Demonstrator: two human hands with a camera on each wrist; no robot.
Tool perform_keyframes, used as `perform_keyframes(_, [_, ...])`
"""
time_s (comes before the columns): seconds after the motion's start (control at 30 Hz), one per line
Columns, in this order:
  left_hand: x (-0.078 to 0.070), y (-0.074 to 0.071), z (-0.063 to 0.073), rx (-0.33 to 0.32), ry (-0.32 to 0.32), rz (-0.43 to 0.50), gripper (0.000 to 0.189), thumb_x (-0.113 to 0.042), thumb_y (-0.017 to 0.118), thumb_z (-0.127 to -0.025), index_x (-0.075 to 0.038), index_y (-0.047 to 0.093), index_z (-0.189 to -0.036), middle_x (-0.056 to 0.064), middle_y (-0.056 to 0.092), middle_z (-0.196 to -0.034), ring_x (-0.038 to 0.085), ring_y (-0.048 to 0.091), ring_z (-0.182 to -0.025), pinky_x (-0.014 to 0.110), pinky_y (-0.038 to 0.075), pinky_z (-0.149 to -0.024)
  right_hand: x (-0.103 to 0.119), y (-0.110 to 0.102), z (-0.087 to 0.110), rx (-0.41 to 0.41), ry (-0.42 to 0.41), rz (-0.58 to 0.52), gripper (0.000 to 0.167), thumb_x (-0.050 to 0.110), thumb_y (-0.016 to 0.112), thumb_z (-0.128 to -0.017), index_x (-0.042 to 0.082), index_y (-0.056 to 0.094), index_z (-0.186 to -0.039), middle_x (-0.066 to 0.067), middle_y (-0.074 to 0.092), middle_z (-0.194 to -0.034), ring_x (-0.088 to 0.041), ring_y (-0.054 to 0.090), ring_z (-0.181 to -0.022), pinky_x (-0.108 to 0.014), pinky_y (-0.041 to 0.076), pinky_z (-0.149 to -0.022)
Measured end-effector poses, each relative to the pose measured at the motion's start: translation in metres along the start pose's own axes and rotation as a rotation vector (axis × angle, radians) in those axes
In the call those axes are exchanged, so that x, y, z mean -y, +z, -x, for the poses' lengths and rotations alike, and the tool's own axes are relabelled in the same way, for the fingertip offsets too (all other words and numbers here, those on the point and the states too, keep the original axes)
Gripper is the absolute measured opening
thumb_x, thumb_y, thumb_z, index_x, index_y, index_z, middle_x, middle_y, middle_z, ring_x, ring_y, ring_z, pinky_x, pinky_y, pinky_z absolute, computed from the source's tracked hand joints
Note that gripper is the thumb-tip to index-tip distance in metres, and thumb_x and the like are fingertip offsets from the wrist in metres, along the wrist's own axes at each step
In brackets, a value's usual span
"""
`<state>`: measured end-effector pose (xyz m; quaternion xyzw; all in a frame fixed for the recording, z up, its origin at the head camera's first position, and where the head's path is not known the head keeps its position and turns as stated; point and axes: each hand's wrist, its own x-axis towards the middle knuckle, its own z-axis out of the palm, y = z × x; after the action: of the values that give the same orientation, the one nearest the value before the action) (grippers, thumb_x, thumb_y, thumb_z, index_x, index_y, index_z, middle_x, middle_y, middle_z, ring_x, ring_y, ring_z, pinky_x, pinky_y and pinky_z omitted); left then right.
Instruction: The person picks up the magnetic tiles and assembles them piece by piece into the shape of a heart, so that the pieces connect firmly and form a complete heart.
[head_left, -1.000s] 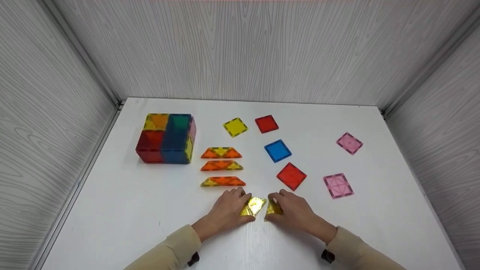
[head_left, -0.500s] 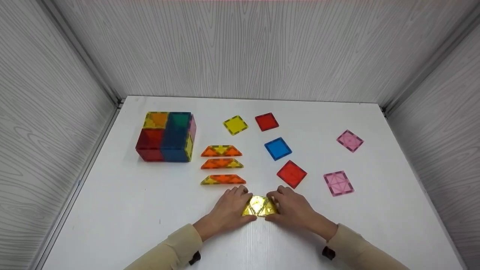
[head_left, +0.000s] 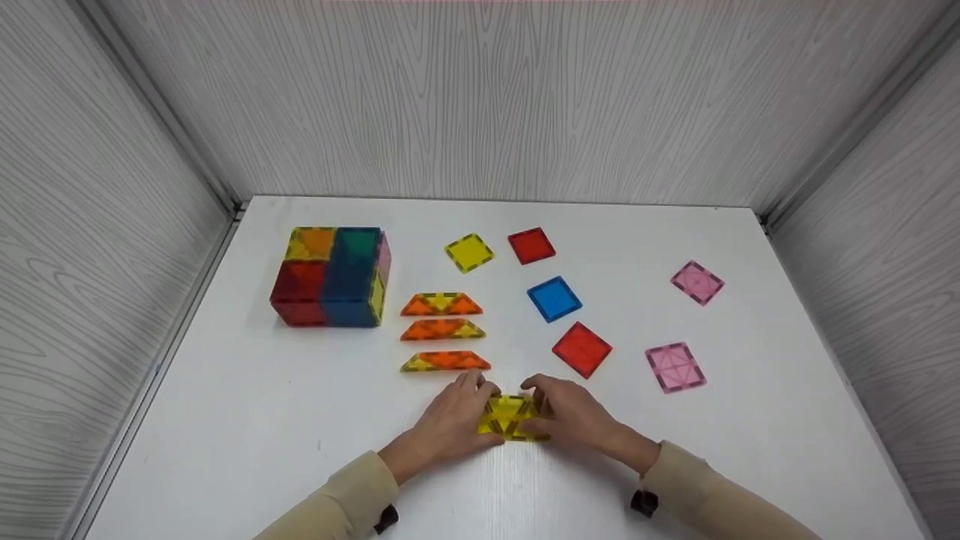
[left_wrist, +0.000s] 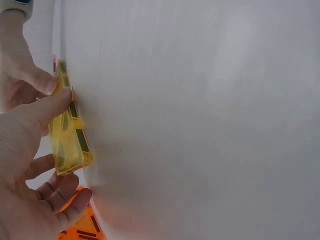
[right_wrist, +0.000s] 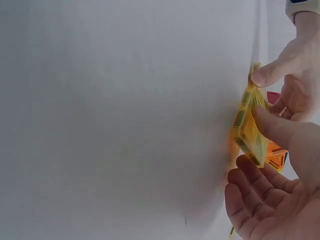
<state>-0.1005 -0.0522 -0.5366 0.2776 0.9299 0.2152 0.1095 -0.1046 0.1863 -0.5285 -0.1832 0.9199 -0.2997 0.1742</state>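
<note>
Several yellow triangular magnetic tiles (head_left: 507,409) lie edge to edge as one trapezoid, close over the table in the head view. My left hand (head_left: 454,418) grips the trapezoid's left end. In the left wrist view, its thumb (left_wrist: 55,105) lies along the long edge of the tiles (left_wrist: 70,145), with the fingertips by the short end. At the other end, my right hand (head_left: 581,420) holds the piece, its thumb over the face. The right wrist view shows that thumb (right_wrist: 272,125) on the yellow tiles (right_wrist: 246,131) and the fingertips right at the lower edge.
Three orange and yellow trapezoids (head_left: 446,361) are lined up beyond my left hand. A multicoloured tile block (head_left: 330,277) stands at the back left. Square tiles lie behind and to the right: yellow (head_left: 469,252), red (head_left: 582,349), blue (head_left: 554,299) and pink (head_left: 676,367).
The separate yellow triangle in my right hand has come left and joined the others. The tiles lost their bright glare. My right thumb has moved left over the face and the index finger has lifted.
</note>
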Motion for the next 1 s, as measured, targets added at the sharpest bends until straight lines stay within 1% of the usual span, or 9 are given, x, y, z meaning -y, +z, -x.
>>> perform_keyframes(0.1, [0.005,-0.005,0.005,-0.046,0.018,0.032,0.051,-0.042,0.082,-0.091,-0.012,0.062,-0.127,0.004,0.057,-0.118,0.017,0.055,-0.105,0.036,0.055,-0.097,0.003,0.001,-0.003,-0.015,0.0,-0.084,0.033,0.026,0.082,-0.094,0.013,0.073,-0.122,0.003,0.071,-0.094,-0.011,0.058,-0.08,-0.019,0.051,-0.072])
perform_keyframes(0.2, [0.01,-0.01,0.01,-0.125,0.059,0.062,0.038,-0.032,0.083,-0.093,-0.011,0.064,-0.118,0.003,0.065,-0.111,0.017,0.06,-0.101,0.035,0.057,-0.093,0.006,0.002,-0.005,-0.029,-0.014,-0.113,0.022,0.025,0.081,-0.094,0.015,0.077,-0.113,0.005,0.07,-0.09,-0.011,0.057,-0.078,-0.017,0.048,-0.068])
perform_keyframes(0.3, [0.015,-0.016,0.015,-0.172,0.084,0.101,0.029,-0.025,0.083,-0.093,-0.012,0.064,-0.111,0.002,0.07,-0.105,0.015,0.062,-0.096,0.033,0.058,-0.089,0.011,0.004,-0.007,-0.048,-0.044,-0.123,0.016,0.024,0.081,-0.094,0.016,0.077,-0.107,0.007,0.069,-0.088,-0.01,0.056,-0.077,-0.017,0.047,-0.067])
perform_keyframes(0.4, [0.019,-0.022,0.019,-0.184,0.072,0.128,0.024,-0.024,0.082,-0.093,-0.014,0.065,-0.106,0.0,0.071,-0.102,0.013,0.059,-0.091,0.03,0.056,-0.084,0.017,0.006,-0.009,-0.07,-0.076,-0.127,0.013,0.023,0.082,-0.093,0.017,0.077,-0.104,0.006,0.07,-0.088,-0.009,0.056,-0.076,-0.017,0.047,-0.067])
perform_keyframes(0.5, [0.022,-0.026,0.024,-0.201,0.055,0.138,0.02,-0.024,0.082,-0.093,-0.015,0.067,-0.103,-0.002,0.072,-0.099,0.012,0.061,-0.092,0.03,0.057,-0.085,0.023,0.008,-0.013,-0.088,-0.116,-0.119,0.011,0.021,0.082,-0.093,0.017,0.077,-0.101,0.004,0.071,-0.089,-0.008,0.056,-0.075,-0.017,0.049,-0.067])
perform_keyframes(0.6, [0.025,-0.029,0.03,-0.225,0.04,0.132,0.018,-0.024,0.084,-0.091,-0.016,0.07,-0.098,-0.003,0.071,-0.094,0.013,0.062,-0.089,0.028,0.056,-0.082,0.029,0.011,-0.017,-0.097,-0.163,-0.089,0.01,0.02,0.083,-0.092,0.016,0.076,-0.099,0.003,0.072,-0.09,-0.005,0.056,-0.075,-0.017,0.05,-0.069])
perform_keyframes(0.7, [0.03,-0.03,0.037,-0.244,0.013,0.118,0.016,-0.023,0.086,-0.088,-0.017,0.072,-0.092,-0.006,0.068,-0.086,0.01,0.058,-0.083,0.025,0.051,-0.075,0.034,0.014,-0.02,-0.093,-0.199,-0.045,0.011,0.021,0.083,-0.092,0.016,0.076,-0.098,0.002,0.072,-0.09,-0.004,0.056,-0.075,-0.017,0.049,-0.07])
perform_keyframes(0.8, [0.035,-0.031,0.042,-0.267,-0.013,0.11,0.016,-0.023,0.088,-0.086,-0.017,0.073,-0.087,-0.008,0.065,-0.083,0.007,0.055,-0.08,0.023,0.049,-0.072,0.038,0.017,-0.024,-0.074,-0.204,-0.021,0.012,0.023,0.083,-0.092,0.016,0.076,-0.098,0.001,0.073,-0.091,-0.004,0.056,-0.075,-0.016,0.049,-0.07])
perform_keyframes(1.0, [0.043,-0.03,0.045,-0.326,-0.005,0.12,0.019,-0.022,0.09,-0.083,-0.016,0.072,-0.085,-0.006,0.067,-0.084,0.014,0.063,-0.083,0.027,0.053,-0.075,0.046,0.019,-0.031,-0.041,-0.179,0.002,0.013,0.025,0.082,-0.094,0.016,0.076,-0.101,0.001,0.072,-0.092,-0.003,0.054,-0.075,-0.015,0.049,-0.071])
